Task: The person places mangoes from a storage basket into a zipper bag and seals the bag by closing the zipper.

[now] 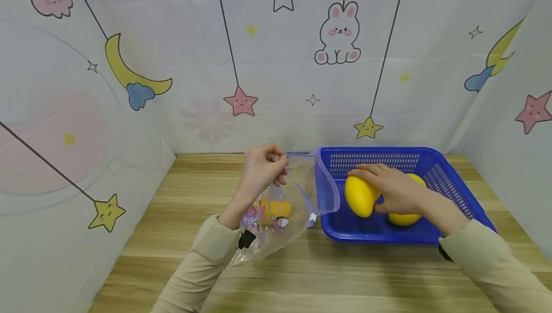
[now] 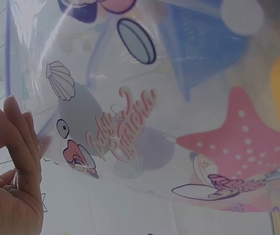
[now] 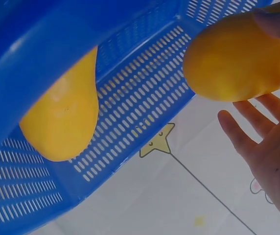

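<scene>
Bag (image 1: 293,234) looks like clear, glossy plastic film; basket (image 1: 375,238) at 4 o'clock, smooth plastic, slight sheen. Yellow fruits (image 1: 360,199) appear smooth, satin. Worktop (image 1: 181,236) shows wood grain; backdrop (image 1: 284,59), matt cloth.

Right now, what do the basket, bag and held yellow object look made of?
Basket: likely molded plastic, smooth blue sheen, slotted walls. Bag: probably soft plastic film; transparent, glossy reflections. Held yellow object: smooth, faint sheen; plastic or fruit skin, can't tell.

Head camera facing forward-down, wrist cameras close in, head and left-wrist views sharing clear bag (image 1: 282,224)
</scene>
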A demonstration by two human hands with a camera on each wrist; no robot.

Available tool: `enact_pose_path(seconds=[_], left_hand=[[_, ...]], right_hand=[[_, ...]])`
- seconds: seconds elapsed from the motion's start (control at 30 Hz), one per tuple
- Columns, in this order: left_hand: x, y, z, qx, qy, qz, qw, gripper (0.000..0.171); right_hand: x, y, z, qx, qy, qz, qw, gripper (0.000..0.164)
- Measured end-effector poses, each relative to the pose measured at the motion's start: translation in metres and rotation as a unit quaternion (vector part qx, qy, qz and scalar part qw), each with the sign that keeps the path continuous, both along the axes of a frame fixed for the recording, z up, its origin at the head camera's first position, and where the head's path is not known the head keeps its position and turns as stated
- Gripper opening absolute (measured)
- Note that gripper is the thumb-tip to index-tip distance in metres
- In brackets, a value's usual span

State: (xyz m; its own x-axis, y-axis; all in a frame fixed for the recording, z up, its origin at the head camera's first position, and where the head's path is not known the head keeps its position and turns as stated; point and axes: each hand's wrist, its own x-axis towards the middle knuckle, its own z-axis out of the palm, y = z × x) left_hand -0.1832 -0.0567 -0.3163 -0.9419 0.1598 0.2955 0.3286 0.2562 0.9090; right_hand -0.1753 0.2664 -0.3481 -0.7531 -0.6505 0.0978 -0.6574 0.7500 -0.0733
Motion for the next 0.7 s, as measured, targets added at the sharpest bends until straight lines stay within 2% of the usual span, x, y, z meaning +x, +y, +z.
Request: enact_pose_path(seconds=[0.4, 0.7], left_hand=[[0.001, 0.000, 0.001, 0.000, -0.002, 0.000, 1.0000, 0.008], [0.002, 0.000, 0.001, 0.001, -0.004, 0.001, 1.0000, 0.008]], right_hand=[[0.013, -0.001, 0.006, -0.042, 0.006, -0.014, 0.999, 0.095], [0.021, 0.000, 0.009, -0.070, 0.028, -0.010, 0.997, 0.099]])
